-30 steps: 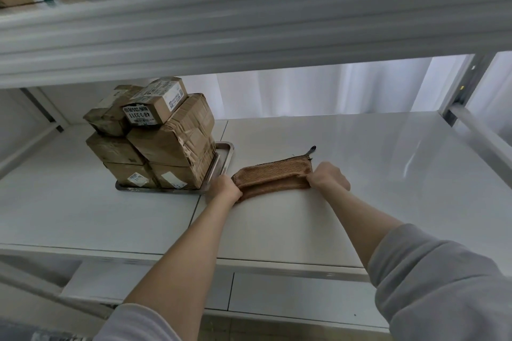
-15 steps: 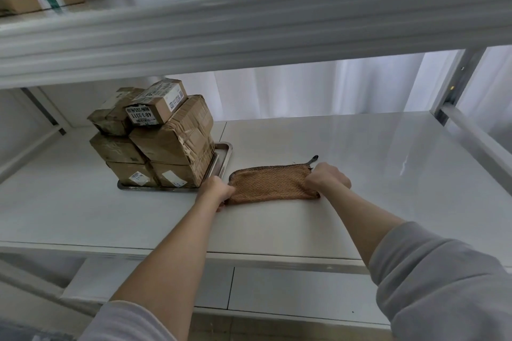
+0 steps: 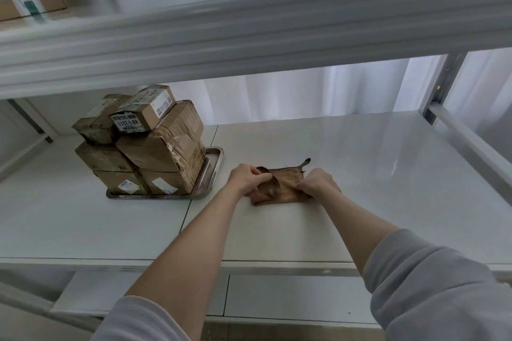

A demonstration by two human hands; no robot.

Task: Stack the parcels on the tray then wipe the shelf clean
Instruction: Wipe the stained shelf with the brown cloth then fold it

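The brown, coarse-woven cloth [image 3: 285, 185] with a corner loop lies on the glossy white shelf [image 3: 374, 174], at 3 o'clock from the metal tray [image 3: 214, 165] of taped cardboard parcels [image 3: 160, 147]. The left hand [image 3: 245, 178] pinches its left end, now folded over where it earlier lay flat; the right hand [image 3: 318, 183] grips its right edge

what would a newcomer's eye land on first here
The stack of taped brown parcels on the metal tray, at the left of the white shelf, stands out first. Next come the two hands near the shelf's middle: the left hand pinches the raised left edge of a brown cloth, and the right hand grips its right side.
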